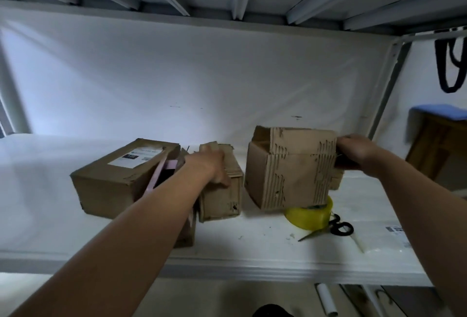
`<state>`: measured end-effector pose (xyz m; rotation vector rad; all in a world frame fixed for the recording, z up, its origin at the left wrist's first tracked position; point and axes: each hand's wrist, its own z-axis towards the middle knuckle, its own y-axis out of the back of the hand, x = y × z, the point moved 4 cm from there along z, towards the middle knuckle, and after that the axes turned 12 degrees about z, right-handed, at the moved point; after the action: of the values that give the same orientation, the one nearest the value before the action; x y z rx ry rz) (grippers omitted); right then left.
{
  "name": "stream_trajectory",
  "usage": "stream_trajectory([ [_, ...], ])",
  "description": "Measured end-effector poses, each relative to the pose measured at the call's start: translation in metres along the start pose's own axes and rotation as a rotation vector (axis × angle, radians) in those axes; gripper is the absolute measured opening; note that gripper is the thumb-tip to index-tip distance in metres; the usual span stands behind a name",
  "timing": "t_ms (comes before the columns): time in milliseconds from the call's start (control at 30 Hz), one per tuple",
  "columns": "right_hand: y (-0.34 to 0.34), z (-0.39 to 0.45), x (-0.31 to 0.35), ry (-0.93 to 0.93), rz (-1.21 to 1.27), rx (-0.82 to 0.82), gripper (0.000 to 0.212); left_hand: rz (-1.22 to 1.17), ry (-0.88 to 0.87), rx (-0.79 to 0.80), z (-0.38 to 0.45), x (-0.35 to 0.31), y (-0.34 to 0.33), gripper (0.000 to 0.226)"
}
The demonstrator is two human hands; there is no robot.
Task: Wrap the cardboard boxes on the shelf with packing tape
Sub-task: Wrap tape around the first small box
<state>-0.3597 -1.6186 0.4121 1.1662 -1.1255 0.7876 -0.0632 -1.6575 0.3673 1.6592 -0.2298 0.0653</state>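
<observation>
Three cardboard boxes stand on the white shelf (63,228). A long box with a white label (118,177) lies at the left. My left hand (212,165) rests on top of the small middle box (222,198), thumb down its front side. My right hand (353,151) grips the right edge of the torn right box (290,172), which is tilted and lifted over a yellow roll of packing tape (312,217). Black-handled scissors (338,227) lie just right of the roll.
A pink and black item (164,172) sticks up between the left and middle boxes. White packets (386,238) lie at the shelf's right. A wooden stool with a blue cushion (439,144) stands beyond the shelf post. The shelf's front edge runs below my arms.
</observation>
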Motion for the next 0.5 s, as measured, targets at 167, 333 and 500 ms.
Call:
stream_trajectory([
  [167,-0.037,0.0,-0.017,-0.098,0.008,0.239,0.034,0.051,0.038,-0.029,0.003,0.015,-0.001,0.076],
  [333,-0.054,0.001,-0.01,-0.212,0.047,0.399,0.023,0.146,0.069,-0.123,0.008,0.032,-0.004,0.068],
  [500,-0.069,0.0,-0.01,-0.277,0.071,0.449,0.029,-0.053,0.002,-0.168,0.015,0.041,-0.007,0.057],
])
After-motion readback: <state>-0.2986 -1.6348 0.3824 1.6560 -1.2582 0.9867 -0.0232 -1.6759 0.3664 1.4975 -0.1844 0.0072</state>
